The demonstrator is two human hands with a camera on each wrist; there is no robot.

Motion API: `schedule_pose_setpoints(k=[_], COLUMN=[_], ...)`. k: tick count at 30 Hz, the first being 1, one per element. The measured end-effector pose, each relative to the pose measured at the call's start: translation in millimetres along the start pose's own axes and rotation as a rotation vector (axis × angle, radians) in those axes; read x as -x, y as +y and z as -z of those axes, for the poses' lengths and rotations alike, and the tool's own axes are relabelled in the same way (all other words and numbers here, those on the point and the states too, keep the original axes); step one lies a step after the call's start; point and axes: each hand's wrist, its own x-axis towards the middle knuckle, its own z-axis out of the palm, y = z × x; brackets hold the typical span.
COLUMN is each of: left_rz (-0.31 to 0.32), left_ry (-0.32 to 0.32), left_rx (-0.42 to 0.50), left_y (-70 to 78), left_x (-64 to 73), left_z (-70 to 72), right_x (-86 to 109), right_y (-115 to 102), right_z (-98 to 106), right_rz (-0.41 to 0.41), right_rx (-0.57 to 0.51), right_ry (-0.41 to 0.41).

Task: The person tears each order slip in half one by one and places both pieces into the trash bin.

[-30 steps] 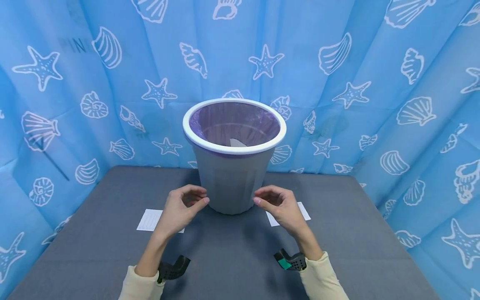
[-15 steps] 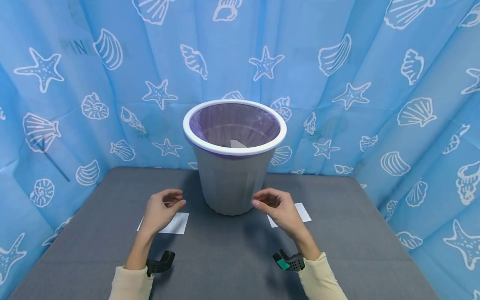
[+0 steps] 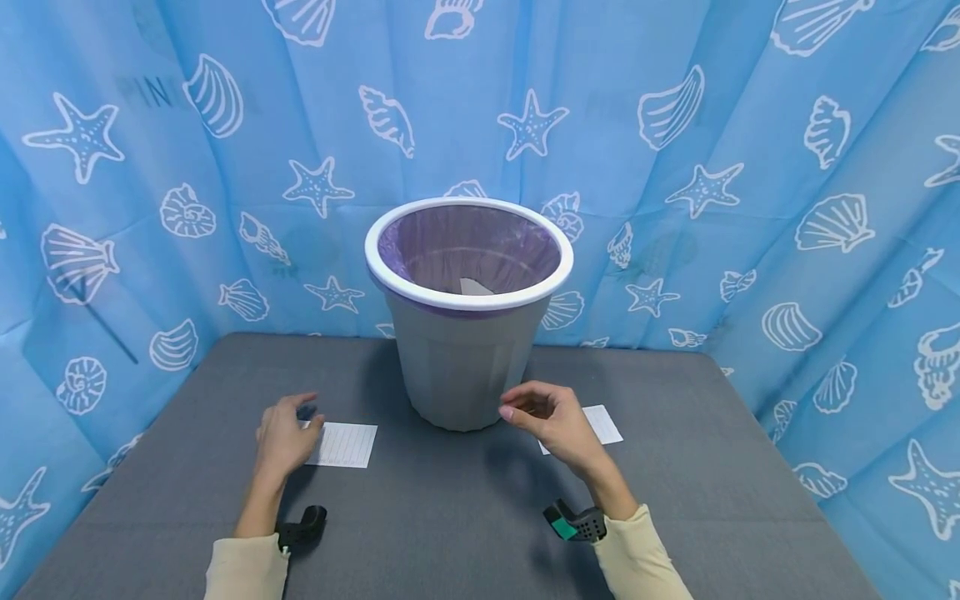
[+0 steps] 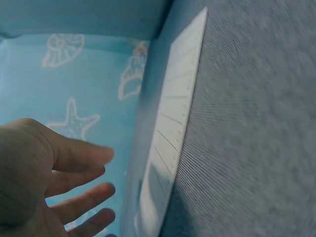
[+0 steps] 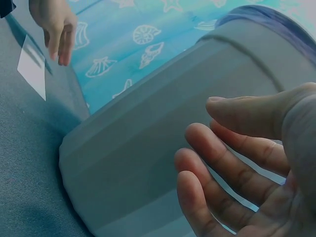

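My left hand (image 3: 283,437) hovers over the left end of a white lined card (image 3: 345,445), its fingers loosely bent with nothing between them. In the left wrist view that card (image 4: 170,118) lies flat on the grey cloth, beside the fingers. My right hand (image 3: 551,421) is held just in front of a second white card (image 3: 602,424), partly covering it. Its relaxed fingers hold nothing and stand near the lower side of a grey bin (image 3: 465,358). The bin has a white rim and a purple liner (image 3: 465,242). A pale piece (image 3: 474,287) shows inside it.
The table (image 3: 450,517) is covered in dark grey cloth. Behind and at both sides hangs a blue curtain (image 3: 450,100) with white shells and starfish. The bin stands at the table's back middle, between the two cards.
My left hand has moved left, away from the bin and across the left card, uncovering its right part. The right hand has barely shifted.
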Motion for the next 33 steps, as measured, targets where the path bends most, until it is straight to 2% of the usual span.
schedule_pose_setpoints(k=[6,10,25,33], left_rz=[0.043,0.063,0.063,0.086], left_ry=[-0.087,-0.137,-0.097,-0.125], left_rx=[-0.082,-0.104,-0.112,-0.079], left_y=[-7.7,-10.0,-7.5,-10.9], left_x=[-1.0,-0.5,3.1,2.4], left_z=[-2.0,-3.9,0.0,5.0], right_x=[0.4,1.0,0.4,-0.5], right_y=[0.1,-0.1,1.5,6.4], right_z=[-0.9,-1.9,-5.1,-7.4], right_rz=[-0.004,-0.012,-0.017,-0.011], right_rx=[0.005,0.009,0.011,0.012], right_ry=[-0.022,-0.039,-0.089,-0.118])
